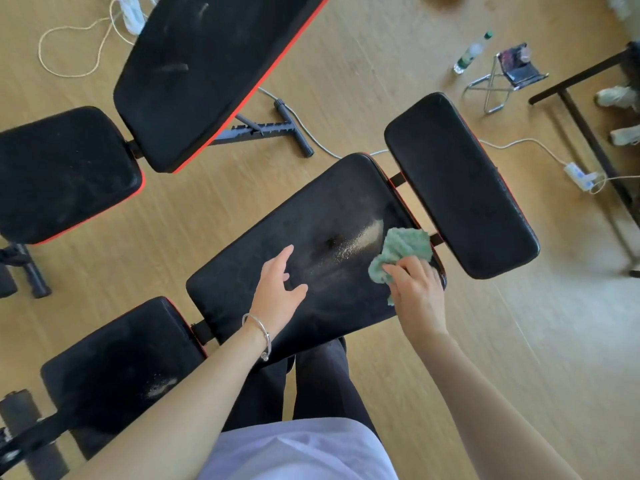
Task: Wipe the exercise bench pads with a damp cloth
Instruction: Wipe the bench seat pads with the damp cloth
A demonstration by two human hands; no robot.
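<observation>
right hand (417, 289) has its fingers curled round a bunched green cloth (401, 251), pressing it on the middle bench pad (294, 230) at the pad's far right corner, next to the red edge trim. a wet shiny streak (360, 242) sits on the pad just left of the cloth. left hand (277, 289) is over the same pad nearer the centre, fingers straight and spread, holding nothing; can't tell if the palm touches. silver bracelet (258, 332) on that wrist. head pad (460, 185) lies beyond the cloth, seat pad (114, 368) at lower left with a small wet patch. a second bench (207, 64) stands well apart at upper left, pads dusty. on the wood floor (381, 81): water bottle (471, 53) lying beside a small folding stool (502, 77), power strip (580, 174) further right.
</observation>
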